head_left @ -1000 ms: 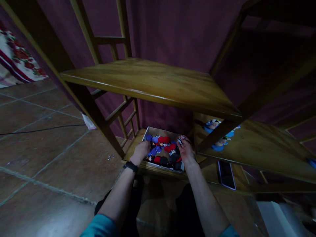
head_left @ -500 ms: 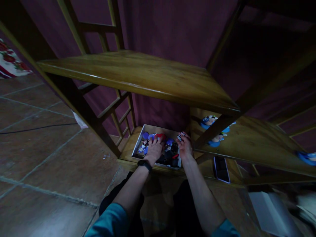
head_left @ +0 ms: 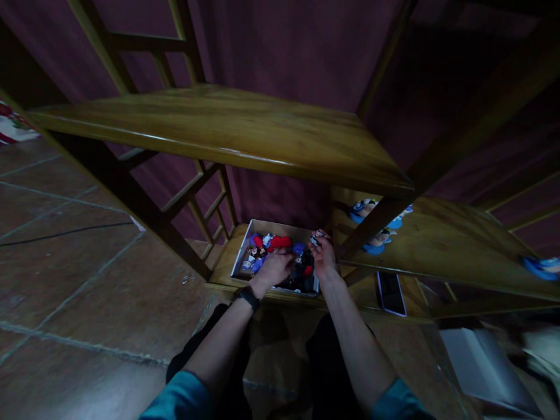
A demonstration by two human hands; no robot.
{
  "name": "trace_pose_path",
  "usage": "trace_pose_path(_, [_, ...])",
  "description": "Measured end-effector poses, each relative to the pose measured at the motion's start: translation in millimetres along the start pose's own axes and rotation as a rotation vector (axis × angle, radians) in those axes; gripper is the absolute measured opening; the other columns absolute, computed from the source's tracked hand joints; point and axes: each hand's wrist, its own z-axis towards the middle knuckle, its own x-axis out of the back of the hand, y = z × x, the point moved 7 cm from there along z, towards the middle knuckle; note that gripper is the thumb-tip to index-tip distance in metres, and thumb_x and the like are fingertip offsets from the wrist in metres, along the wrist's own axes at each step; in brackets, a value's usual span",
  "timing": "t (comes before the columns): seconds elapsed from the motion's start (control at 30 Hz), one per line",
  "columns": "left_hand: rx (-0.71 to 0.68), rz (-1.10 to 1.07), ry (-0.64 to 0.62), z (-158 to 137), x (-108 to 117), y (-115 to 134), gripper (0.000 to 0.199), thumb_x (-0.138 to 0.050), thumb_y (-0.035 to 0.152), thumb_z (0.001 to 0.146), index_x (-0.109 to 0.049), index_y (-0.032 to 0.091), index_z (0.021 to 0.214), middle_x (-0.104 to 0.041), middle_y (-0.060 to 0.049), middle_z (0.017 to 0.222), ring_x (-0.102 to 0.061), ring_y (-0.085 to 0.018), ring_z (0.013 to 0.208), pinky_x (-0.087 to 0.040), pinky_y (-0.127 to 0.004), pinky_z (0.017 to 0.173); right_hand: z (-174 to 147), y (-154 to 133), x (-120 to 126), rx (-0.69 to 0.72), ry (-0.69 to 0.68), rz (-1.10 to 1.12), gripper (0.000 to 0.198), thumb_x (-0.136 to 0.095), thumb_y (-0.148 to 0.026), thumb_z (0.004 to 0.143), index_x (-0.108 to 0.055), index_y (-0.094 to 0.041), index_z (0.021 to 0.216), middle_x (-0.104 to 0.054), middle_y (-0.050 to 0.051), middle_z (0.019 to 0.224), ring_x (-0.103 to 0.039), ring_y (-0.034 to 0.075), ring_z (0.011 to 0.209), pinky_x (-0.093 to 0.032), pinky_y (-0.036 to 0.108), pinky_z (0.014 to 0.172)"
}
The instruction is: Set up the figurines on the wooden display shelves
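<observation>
A shallow cardboard box [head_left: 237, 263] stands on the low wooden shelf, full of small figurines in blue, red and black. My left hand [head_left: 275, 268], with a dark watch at the wrist, reaches into its middle; the fingers are curled down among the figurines and what they hold, if anything, is hidden. Over the box's right end, my right hand [head_left: 324, 259] is closed on a small figurine [head_left: 318, 234] with white and dark parts, held at the fingertips. Red pieces [head_left: 279, 242] lie just behind my left hand.
A wooden shelf board [head_left: 219, 128] overhangs the box. Blue-based figurines [head_left: 374, 242] stand on the right shelf [head_left: 446, 251] behind a slanting post. A phone [head_left: 391, 293] lies on the low shelf at right. Another blue figurine [head_left: 542, 267] sits far right.
My left hand has shifted slightly right, its spread fingers now curled, and red pieces show more behind it. My right hand still holds the figurine. The view has moved a little.
</observation>
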Motion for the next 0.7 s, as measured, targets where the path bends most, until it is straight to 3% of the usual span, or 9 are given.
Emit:
trace_pose_path(0.1, [-0.213,-0.066,-0.184,-2,-33,36,0.037,-0.062,0.033,0.075,-0.061,0.035,0.112,-0.044,0.001,0.139,-0.036,-0.024,0.128,-0.030,-0.041,0.105,0,1,0,-0.013,-0.002,-0.015,0.022,-0.056,-0.017,0.070,-0.064,-0.026,0.088,-0.068,-0.002,0.094,-0.062,0.012,0.090,-0.052,0.024,0.068])
trace_pose_path(0.2, [-0.189,-0.064,-0.277,-4,-47,35,0.039,-0.059,0.026,0.075,-0.060,0.037,0.113,-0.045,0.003,0.139,-0.030,-0.027,0.132,-0.023,-0.053,0.106,-2,1,1,-0.018,0.012,-0.014,0.022,-0.056,-0.017,0.070,-0.063,-0.025,0.089,-0.068,-0.002,0.093,-0.063,0.013,0.090,-0.052,0.024,0.068])
trace_pose_path(0.3, [-0.142,-0.010,-0.233,-2,-36,17,0.050,-0.060,0.017,0.071,-0.057,0.037,0.116,-0.047,0.003,0.138,-0.030,-0.027,0.132,-0.022,-0.054,0.106,-3,1,1,-0.024,0.013,-0.009,0.020,-0.056,-0.017,0.070,-0.063,-0.023,0.088,-0.069,-0.001,0.090,-0.064,0.014,0.088,-0.053,0.025,0.068])
trace_pose_path(0.43, [-0.125,0.045,-0.112,3,-7,-5,0.042,-0.055,0.010,0.072,-0.063,0.031,0.107,-0.044,0.002,0.139,-0.040,-0.022,0.126,-0.031,-0.038,0.105,-4,1,0,-0.030,-0.001,-0.012,0.019,-0.057,-0.016,0.069,-0.062,-0.023,0.086,-0.069,-0.002,0.089,-0.064,0.013,0.087,-0.053,0.025,0.069])
trace_pose_path(0.5, [-0.077,0.054,-0.071,5,3,-12,0.038,-0.050,0.007,0.073,-0.066,0.028,0.101,-0.050,0.000,0.133,-0.048,-0.019,0.118,-0.037,-0.032,0.100,-4,1,0,-0.026,-0.006,-0.015,0.019,-0.058,-0.017,0.069,-0.062,-0.024,0.086,-0.069,-0.002,0.088,-0.064,0.013,0.088,-0.052,0.025,0.070])
trace_pose_path(0.6, [-0.050,0.052,-0.017,7,10,-6,0.034,-0.047,0.009,0.077,-0.066,0.024,0.100,-0.059,-0.005,0.119,-0.053,-0.019,0.109,-0.040,-0.031,0.097,-4,1,0,-0.019,0.007,0.002,0.018,-0.058,-0.017,0.069,-0.062,-0.024,0.085,-0.069,-0.003,0.088,-0.063,0.014,0.090,-0.052,0.024,0.068])
trace_pose_path(0.7, [-0.158,-0.012,-0.051,7,5,20,0.029,-0.047,0.014,0.081,-0.066,0.023,0.101,-0.063,-0.005,0.110,-0.053,-0.018,0.108,-0.039,-0.028,0.097,-4,1,0,-0.017,0.020,0.023,0.019,-0.060,-0.017,0.066,-0.062,-0.024,0.083,-0.069,-0.002,0.089,-0.063,0.014,0.091,-0.052,0.024,0.065])
